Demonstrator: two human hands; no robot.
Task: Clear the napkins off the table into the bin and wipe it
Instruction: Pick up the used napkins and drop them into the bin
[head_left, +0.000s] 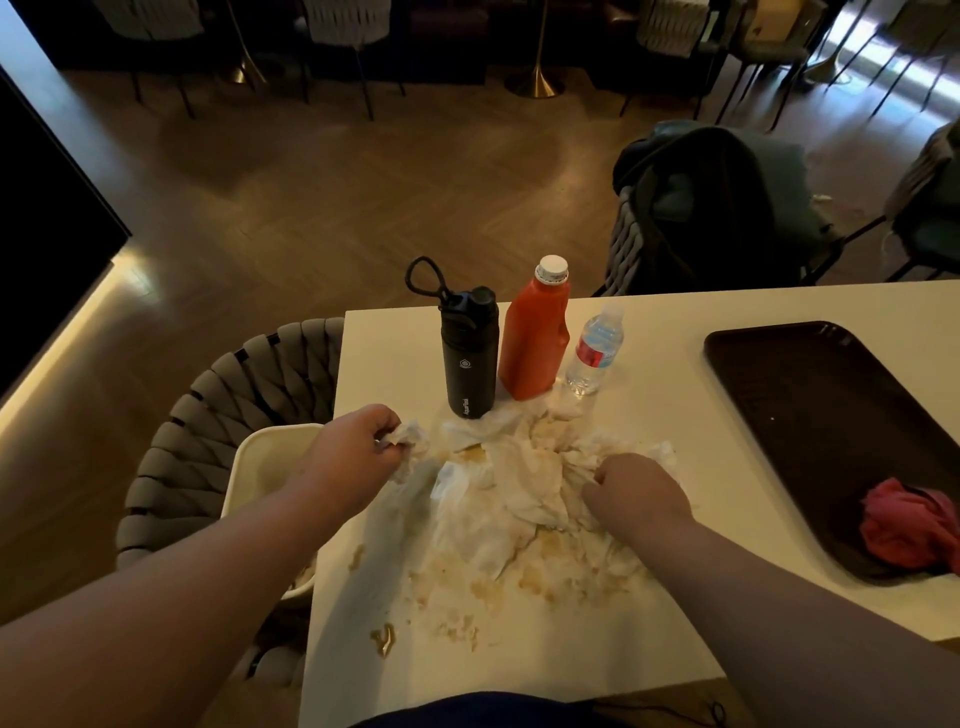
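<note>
A: Where are the napkins (519, 483)?

B: In a crumpled white heap on the table (675, 332), near its left end. They are stained brown in places, and their far edge touches the foot of the flask (469, 353) and of the red bottle (535, 338).

A: And the hands?

B: Both are on the heap. The left hand (358, 447) pinches a wadded napkin at the heap's left edge, with its fingers curled round it. The right hand (639, 493) lies on the right side, knuckles up, with its fingers curled down into the paper and gripping it.

A: Where is the bin (265, 467)?

B: It is cream-coloured and sits just beside the table's left edge, under the left forearm, inside the curve of a woven chair (218, 405). I cannot make out what is in it.

A: What about the tabletop around the heap?

B: Brown spills (384, 636) are smeared and spotted on the near side of the napkins, toward the person.

A: What else is on the table?

B: Three bottles stand upright in a row behind the heap. The black flask is on the left, the red bottle with a white cap is in the middle, and a small water bottle (595, 353) is on the right. Well to the right lies a dark tray (810, 415), with a bunched pink cloth (909, 530) at its near end.
</note>
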